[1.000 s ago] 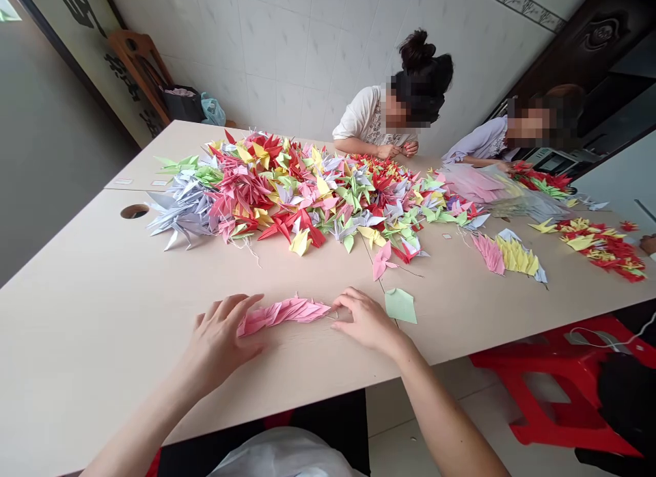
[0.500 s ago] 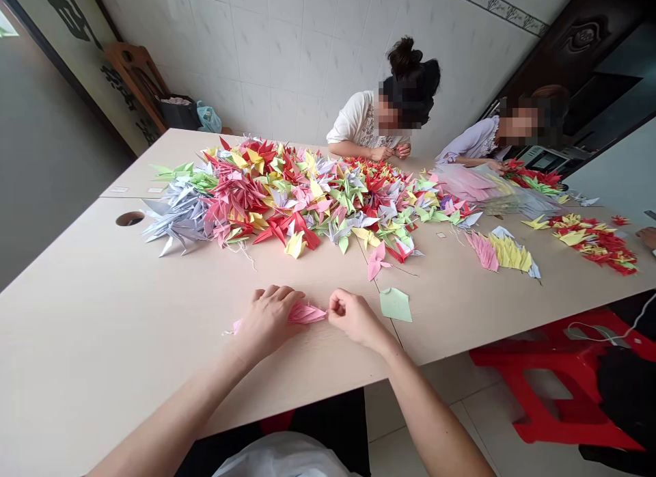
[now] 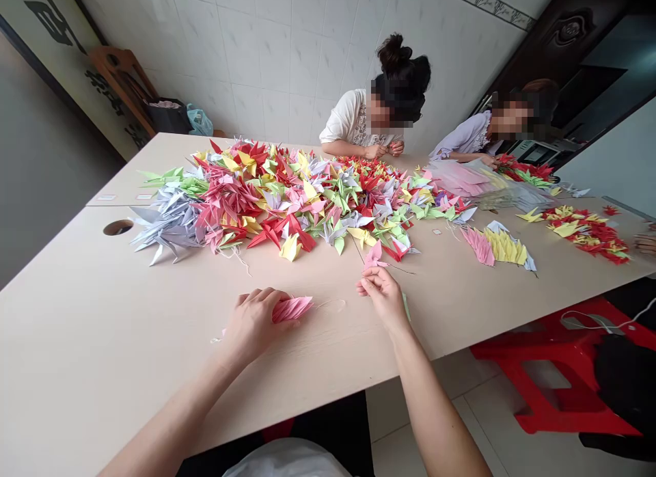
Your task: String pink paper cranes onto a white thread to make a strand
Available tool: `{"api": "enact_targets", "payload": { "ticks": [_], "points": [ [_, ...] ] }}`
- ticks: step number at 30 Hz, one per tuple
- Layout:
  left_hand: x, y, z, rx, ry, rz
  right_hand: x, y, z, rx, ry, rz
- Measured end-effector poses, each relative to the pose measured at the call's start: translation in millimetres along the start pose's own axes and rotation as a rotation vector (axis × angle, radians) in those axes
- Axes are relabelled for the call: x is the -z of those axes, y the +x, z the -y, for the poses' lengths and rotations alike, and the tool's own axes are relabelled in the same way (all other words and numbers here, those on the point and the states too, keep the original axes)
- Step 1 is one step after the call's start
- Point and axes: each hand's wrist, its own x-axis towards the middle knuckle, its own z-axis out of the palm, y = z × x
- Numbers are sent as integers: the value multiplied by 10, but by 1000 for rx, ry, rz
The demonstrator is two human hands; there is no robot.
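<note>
**Pink bundle in hand, loose thread lying in the danger zone**

And there it is, the pink paper bundle (image 3: 293,309), lying on the near part of the table (image 3: 128,326), its pleated tip poking out from under the left hand (image 3: 252,326)! That hand curls around it, thumb on the near side, fingers over the top. Squeeze too hard and those thin folds could crease; slacken, and the layers might fan apart or slip out of line.

Off the tip runs a pale thread (image 3: 335,303), looping loosely over the tabletop. That's the risk, folks: a finger or wrist catching that loop could tug the bundle askew or pull a tangle.

Over to the right hand (image 3: 383,296), fingers bent and close together, right at a loose pink paper piece (image 3: 376,253). Pinching it? Cannot tell from here! A dark wire (image 3: 402,268) trails beside that piece, and a careless sweep could snag it. A green paper (image 3: 406,306) peeks out beside the wrist, liable to be brushed aside.

Beyond, the big multicoloured heap (image 3: 287,197) sprawls; one nudge at its edge could send pieces sliding. Across the table, a person in a white top (image 3: 348,125) works with both hands together.
</note>
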Motion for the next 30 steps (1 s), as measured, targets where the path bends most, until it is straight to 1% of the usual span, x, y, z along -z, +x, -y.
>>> {"api": "enact_targets", "payload": {
  "ticks": [2, 3, 5, 8, 11, 13, 14, 16, 19, 22, 25, 30],
  "points": [
    [-1, -8, 7, -6, -5, -1, 48, 18, 10, 27, -118, -21],
    [-5, -13, 10, -13, -9, -4, 39, 6, 22, 36, -180, 4],
    [-16, -20, 18, -24, -16, -14, -55, -60, 52, 46, -278, 137],
    [-37, -22, 36, -30, -25, -43, -316, -208, 80, 9, -293, 404],
    [-52, -19, 59, -41, -33, -84, -511, -290, 96, -141, -180, 549],
    [-62, -20, 70, -47, -39, -103, -530, -273, 127, -216, -185, 625],
    [-68, -21, 73, -47, -42, -106, -512, -247, 153, -212, -226, 643],
    [-83, -25, 73, -48, -52, -98, -452, -184, 211, -126, -317, 628],
    [-105, -30, 64, -59, -70, -78, -379, -100, 264, 22, -333, 525],
    [-115, -33, 63, -58, -76, -68, -340, -47, 224, 59, -346, 399],
    [-108, -35, 69, -44, -74, -61, -273, 0, 141, 79, -433, 239],
    [-84, -34, 52, -22, -51, -50, -53, 87, 103, 152, -632, 18]
  ]
}}
